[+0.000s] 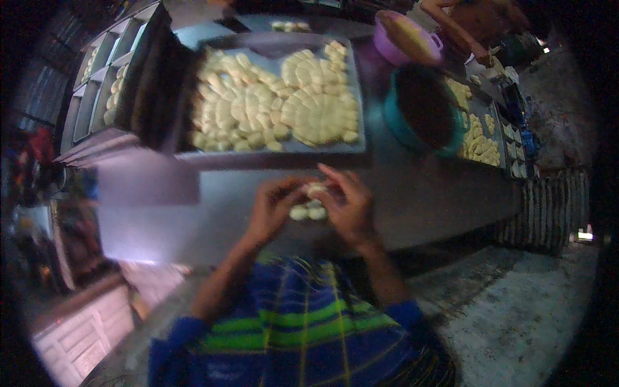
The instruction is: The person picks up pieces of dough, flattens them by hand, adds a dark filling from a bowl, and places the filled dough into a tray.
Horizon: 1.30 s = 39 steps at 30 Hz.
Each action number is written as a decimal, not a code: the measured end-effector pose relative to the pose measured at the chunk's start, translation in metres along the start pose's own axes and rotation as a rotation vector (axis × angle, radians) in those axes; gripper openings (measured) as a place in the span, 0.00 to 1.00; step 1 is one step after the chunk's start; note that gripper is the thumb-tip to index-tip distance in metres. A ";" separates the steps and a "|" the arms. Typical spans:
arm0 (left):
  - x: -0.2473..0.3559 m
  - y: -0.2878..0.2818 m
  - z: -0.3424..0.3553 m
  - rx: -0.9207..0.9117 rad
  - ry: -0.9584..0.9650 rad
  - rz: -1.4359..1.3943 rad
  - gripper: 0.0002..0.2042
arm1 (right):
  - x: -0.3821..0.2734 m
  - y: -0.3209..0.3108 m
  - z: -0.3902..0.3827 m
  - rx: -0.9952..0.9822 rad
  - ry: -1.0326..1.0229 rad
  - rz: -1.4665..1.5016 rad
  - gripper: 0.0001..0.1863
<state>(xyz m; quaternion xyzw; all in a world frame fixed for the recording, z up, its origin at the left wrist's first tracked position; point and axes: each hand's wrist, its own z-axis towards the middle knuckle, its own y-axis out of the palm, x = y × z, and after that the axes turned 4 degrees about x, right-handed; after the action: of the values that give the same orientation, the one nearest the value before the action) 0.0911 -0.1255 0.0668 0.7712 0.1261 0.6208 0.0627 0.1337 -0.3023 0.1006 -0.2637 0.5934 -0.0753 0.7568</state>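
Both my hands are together above the near part of the metal table (258,226). A small pale lump of dough (315,189) is pinched between the fingers of my left hand (274,200) and my right hand (351,208). The forefinger of my right hand sticks up away from it. Just below, between my wrists, a few small round dough balls (299,213) rest on the table. Beyond my hands lies a large metal tray (290,160) covered with many flattened and rounded dough pieces (251,106).
A teal basin (394,119) with dark contents stands right of the tray, a purple basin (387,48) with yellowish contents behind it. More dough pieces (478,145) lie farther right. A compartmented rack (97,84) stands left. Another person's arm (461,32) reaches in at far right.
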 end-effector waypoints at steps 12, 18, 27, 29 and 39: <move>-0.012 0.013 0.004 -0.050 -0.016 0.014 0.07 | 0.024 -0.016 0.004 -0.086 0.224 0.232 0.08; -0.023 0.021 0.004 -0.109 -0.125 -0.241 0.24 | 0.038 -0.024 -0.002 -0.115 0.368 0.388 0.16; -0.046 0.014 0.015 -0.187 -0.100 -0.440 0.32 | 0.084 -0.030 -0.024 -0.252 0.032 -0.139 0.17; -0.046 0.003 0.021 -0.087 -0.028 -0.471 0.31 | 0.101 -0.017 -0.031 -0.135 -0.138 -0.370 0.14; -0.052 -0.089 0.011 0.351 0.025 -0.563 0.19 | 0.109 0.016 -0.020 0.001 -0.294 -0.460 0.11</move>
<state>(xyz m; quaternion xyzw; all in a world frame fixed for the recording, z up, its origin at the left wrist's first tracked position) 0.0814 -0.0539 -0.0070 0.6975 0.4399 0.5573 0.0963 0.1429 -0.3420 -0.0041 -0.3992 0.4017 -0.2064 0.7980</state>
